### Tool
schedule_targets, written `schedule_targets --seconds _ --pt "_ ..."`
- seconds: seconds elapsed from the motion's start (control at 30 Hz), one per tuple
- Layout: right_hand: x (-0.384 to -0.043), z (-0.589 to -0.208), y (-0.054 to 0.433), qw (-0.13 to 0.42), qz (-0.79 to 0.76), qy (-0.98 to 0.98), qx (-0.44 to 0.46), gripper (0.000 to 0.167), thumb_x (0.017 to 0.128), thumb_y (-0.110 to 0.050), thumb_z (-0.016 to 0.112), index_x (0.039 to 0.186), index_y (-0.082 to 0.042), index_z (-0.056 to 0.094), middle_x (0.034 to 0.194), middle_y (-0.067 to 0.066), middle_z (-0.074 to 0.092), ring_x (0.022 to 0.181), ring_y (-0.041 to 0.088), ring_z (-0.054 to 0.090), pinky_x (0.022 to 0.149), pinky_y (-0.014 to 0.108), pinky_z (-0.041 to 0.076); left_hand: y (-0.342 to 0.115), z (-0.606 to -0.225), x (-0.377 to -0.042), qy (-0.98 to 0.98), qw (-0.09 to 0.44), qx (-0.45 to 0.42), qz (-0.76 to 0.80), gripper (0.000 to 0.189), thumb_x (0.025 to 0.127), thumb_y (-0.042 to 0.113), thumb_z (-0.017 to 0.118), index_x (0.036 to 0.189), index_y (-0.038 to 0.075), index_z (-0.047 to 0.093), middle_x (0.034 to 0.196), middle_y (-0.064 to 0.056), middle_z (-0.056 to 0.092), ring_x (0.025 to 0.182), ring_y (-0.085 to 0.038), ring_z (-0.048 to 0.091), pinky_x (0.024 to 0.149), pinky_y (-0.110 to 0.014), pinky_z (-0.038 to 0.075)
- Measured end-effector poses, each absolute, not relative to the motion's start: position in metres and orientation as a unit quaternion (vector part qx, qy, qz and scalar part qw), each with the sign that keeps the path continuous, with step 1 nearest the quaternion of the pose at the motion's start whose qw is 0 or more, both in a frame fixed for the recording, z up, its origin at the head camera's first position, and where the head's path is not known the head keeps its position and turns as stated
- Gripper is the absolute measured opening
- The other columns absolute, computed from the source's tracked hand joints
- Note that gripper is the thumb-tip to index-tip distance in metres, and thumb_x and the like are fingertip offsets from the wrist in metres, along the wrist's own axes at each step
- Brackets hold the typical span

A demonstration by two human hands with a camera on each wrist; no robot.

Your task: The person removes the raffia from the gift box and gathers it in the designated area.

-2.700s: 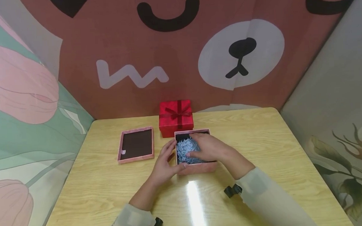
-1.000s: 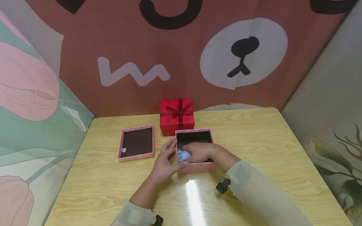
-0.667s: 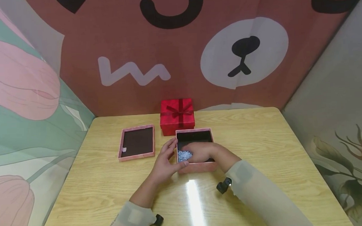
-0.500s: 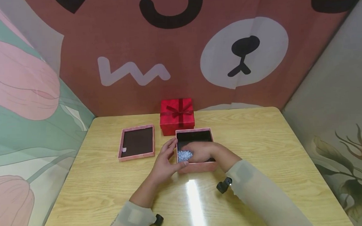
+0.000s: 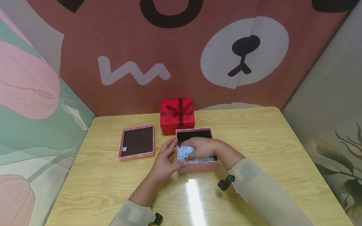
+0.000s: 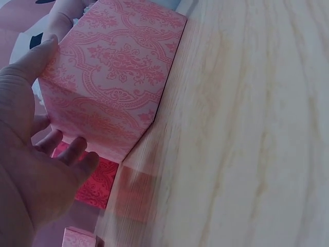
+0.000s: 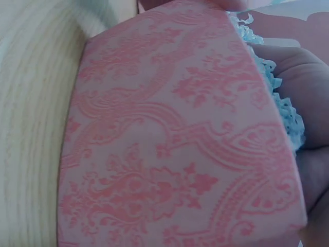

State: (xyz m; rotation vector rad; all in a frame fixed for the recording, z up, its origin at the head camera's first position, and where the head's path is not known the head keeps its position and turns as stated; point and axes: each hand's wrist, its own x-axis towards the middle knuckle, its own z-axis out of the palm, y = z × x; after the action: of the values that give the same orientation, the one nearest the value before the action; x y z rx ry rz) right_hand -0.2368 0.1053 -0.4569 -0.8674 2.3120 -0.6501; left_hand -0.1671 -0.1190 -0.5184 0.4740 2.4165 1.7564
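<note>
An open pink patterned gift box (image 5: 198,167) with a dark inside stands mid-table, blue shredded paper (image 5: 185,152) in its front left part. My left hand (image 5: 163,164) holds the box at its front left corner. The thumb lies over the corner and the other fingers rest on the left wall, as the left wrist view shows. My right hand (image 5: 202,147) reaches into the box from the right, fingers curled into the shredded paper, with their tips hidden. In the right wrist view, blue paper strands (image 7: 290,123) bulge over the rim beside this hand.
A pink-edged box lid (image 5: 136,142) lies inside-up to the left of the box. Right behind the box stands a closed red gift box (image 5: 177,116) with a dark ribbon bow. The wooden table (image 5: 248,127) meets a printed backdrop at its far edge.
My right hand moved from on top of the shredded paper down into the box, then rose slightly. More of the paper shows now than a second ago. My left hand kept its hold.
</note>
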Motion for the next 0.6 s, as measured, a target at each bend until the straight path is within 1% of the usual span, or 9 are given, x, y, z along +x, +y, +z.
schedule_targets --seconds 0.13,0.27,0.33,0.43,0.6 --pt "-0.239 -0.452 0.108 0.28 -0.255 0.872 -0.312 0.063 0.091 -0.039 0.078 0.149 -0.023 0.057 0.146 -0.002 0.057 0.134 0.021 0.051 0.117 0.053 0.039 -0.12 -0.518 -0.167 0.797 0.056 0.161 0.579 0.097 0.083 0.029 0.09 0.162 0.019 0.037 0.165 0.006 0.029 0.149 -0.022 0.037 0.12 -0.043 0.035" --pt "-0.242 -0.446 0.11 0.27 -0.272 0.868 -0.315 0.057 0.092 -0.038 0.077 0.145 -0.024 0.06 0.137 -0.006 0.062 0.125 0.018 0.055 0.115 0.05 0.042 -0.12 -0.519 -0.168 0.795 0.057 0.161 0.583 0.097 0.082 0.028 0.091 0.163 0.021 0.037 0.164 0.008 0.029 0.148 -0.02 0.039 0.12 -0.043 0.036" --pt "-0.244 -0.443 0.112 0.266 -0.28 0.869 -0.309 0.057 0.09 -0.038 0.078 0.143 -0.026 0.061 0.134 -0.007 0.062 0.123 0.018 0.056 0.113 0.05 0.044 -0.12 -0.519 -0.168 0.794 0.058 0.16 0.584 0.098 0.082 0.028 0.091 0.163 0.021 0.036 0.164 0.009 0.029 0.148 -0.018 0.04 0.12 -0.042 0.036" --pt "-0.246 -0.438 0.114 0.263 -0.286 0.872 -0.299 0.059 0.088 -0.041 0.08 0.143 -0.027 0.061 0.134 -0.008 0.062 0.123 0.018 0.055 0.112 0.051 0.045 -0.12 -0.52 -0.168 0.794 0.056 0.162 0.583 0.098 0.082 0.028 0.091 0.162 0.019 0.037 0.165 0.007 0.029 0.148 -0.019 0.039 0.12 -0.042 0.035" --pt "-0.247 -0.433 0.116 0.262 -0.293 0.873 -0.29 0.058 0.09 -0.042 0.078 0.143 -0.027 0.06 0.137 -0.006 0.061 0.127 0.021 0.054 0.112 0.053 0.044 -0.121 -0.519 -0.168 0.795 0.054 0.164 0.581 0.097 0.082 0.029 0.091 0.162 0.018 0.038 0.165 0.007 0.03 0.149 -0.02 0.038 0.12 -0.042 0.035"
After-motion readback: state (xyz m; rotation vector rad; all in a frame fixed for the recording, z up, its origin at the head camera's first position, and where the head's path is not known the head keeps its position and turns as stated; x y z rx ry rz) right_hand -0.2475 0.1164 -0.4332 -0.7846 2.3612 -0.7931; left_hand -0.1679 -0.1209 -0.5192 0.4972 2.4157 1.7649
